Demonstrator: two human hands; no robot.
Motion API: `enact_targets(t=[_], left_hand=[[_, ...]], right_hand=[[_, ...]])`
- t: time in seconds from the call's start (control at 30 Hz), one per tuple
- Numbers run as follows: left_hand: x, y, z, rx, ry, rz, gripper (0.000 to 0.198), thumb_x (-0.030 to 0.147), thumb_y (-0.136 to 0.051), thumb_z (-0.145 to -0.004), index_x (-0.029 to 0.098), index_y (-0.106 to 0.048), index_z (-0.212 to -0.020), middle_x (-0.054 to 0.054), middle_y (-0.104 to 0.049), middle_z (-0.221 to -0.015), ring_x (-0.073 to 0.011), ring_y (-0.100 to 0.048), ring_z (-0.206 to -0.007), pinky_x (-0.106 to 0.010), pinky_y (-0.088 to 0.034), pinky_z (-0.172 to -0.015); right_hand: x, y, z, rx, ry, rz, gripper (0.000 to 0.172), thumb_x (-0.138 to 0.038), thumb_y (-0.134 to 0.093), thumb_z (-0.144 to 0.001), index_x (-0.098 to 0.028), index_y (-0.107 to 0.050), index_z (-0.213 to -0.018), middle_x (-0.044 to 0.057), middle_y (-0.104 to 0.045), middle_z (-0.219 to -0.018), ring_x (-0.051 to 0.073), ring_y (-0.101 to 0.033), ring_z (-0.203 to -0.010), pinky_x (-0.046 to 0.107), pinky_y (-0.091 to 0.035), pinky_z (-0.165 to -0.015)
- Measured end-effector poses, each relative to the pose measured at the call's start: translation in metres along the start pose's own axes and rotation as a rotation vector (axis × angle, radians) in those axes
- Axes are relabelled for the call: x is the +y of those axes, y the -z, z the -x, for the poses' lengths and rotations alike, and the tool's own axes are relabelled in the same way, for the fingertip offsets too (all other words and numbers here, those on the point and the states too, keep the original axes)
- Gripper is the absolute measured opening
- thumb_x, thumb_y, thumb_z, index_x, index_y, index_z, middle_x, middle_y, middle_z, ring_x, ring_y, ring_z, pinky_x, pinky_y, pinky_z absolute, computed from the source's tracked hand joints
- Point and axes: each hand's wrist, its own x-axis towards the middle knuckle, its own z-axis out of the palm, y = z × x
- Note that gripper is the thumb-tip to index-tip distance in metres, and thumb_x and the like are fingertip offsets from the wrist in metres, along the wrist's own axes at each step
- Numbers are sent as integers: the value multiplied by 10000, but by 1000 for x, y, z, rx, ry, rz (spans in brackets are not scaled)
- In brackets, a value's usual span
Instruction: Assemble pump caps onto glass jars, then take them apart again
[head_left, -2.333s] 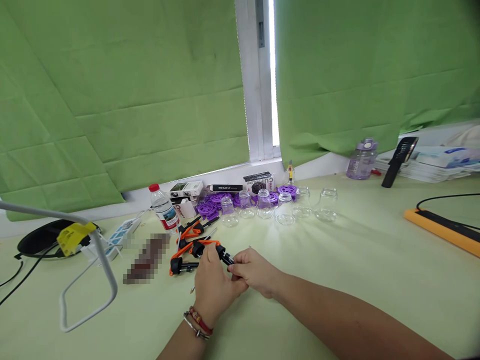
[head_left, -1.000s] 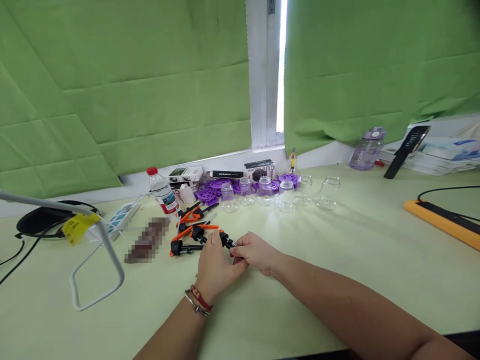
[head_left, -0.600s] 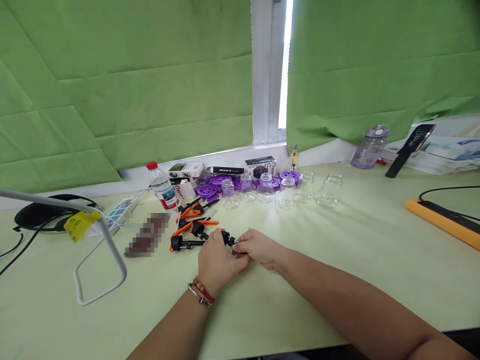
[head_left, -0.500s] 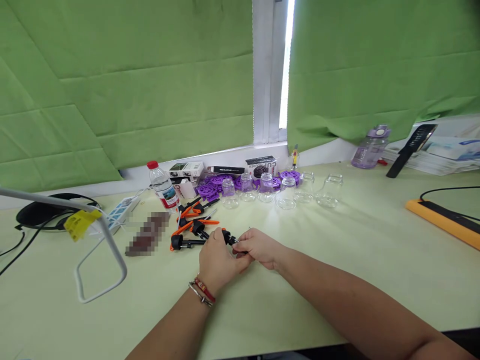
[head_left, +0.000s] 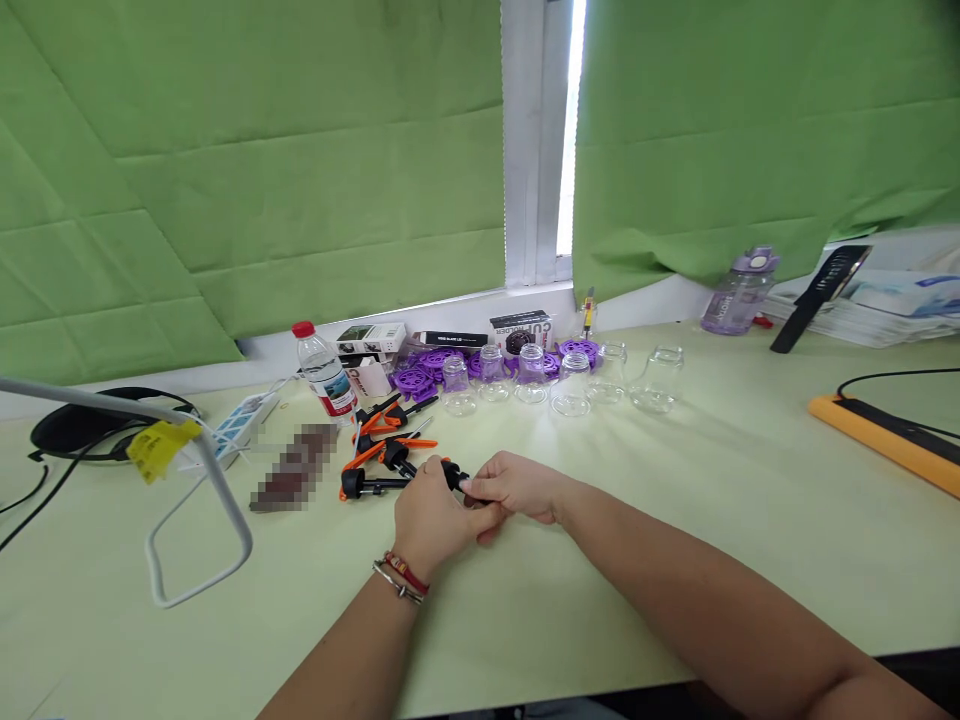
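My left hand is closed around a black stem-like part with a round black cap, low over the table. The fingers of my right hand pinch the other end of the same part, and the two hands touch. Most of the part is hidden behind my fingers. Just beyond and left of my hands lie several similar black parts with orange levers, heaped together. One black capped part lies close to my left hand.
Several clear glass jars stand in a row at the back, before purple openwork pieces and small boxes. A red-capped water bottle stands at left, near a grey metal frame. An orange bar lies right.
My right hand has shifted slightly, its fingers now covering more of the black part. The left hand keeps its grip almost in place. The things on the table have not moved.
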Motion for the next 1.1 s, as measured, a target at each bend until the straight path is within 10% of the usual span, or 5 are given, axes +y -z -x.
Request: enact_targets(t=[0.23, 0.57, 1.1], left_hand=[[0, 8, 0, 11, -61, 170, 702, 732, -606, -515, 165, -513, -920, -62, -604, -795, -227, -576, -705, -297, -386, -574], [-6, 23, -1, -313, -129, 759, 461, 510, -665, -608, 140, -545, -855, -7, -525, -716, -148, -484, -665, -254, -380, -588], [-20, 6, -7, -750, 246, 1341, 514, 667, -504, -662, 161, -497, -754, -40, -594, -679, -109, -519, -447, -188, -204, -332]], right_hand=[[13, 79, -12, 557, 231, 582, 234, -232, -596, -761, -173, -674, -974, 75, -671, -964, 151, -613, -754, 270, -489, -691], [26, 78, -35, 436, 357, 790, 156, -168, -660, -690, -212, -731, -822, 26, -662, -899, 157, -590, -803, 270, -445, -778], [16, 67, -23, 399, 421, 931, 78, -160, -562, -757, -152, -639, -758, 48, -608, -803, 141, -523, -698, 264, -406, -654]])
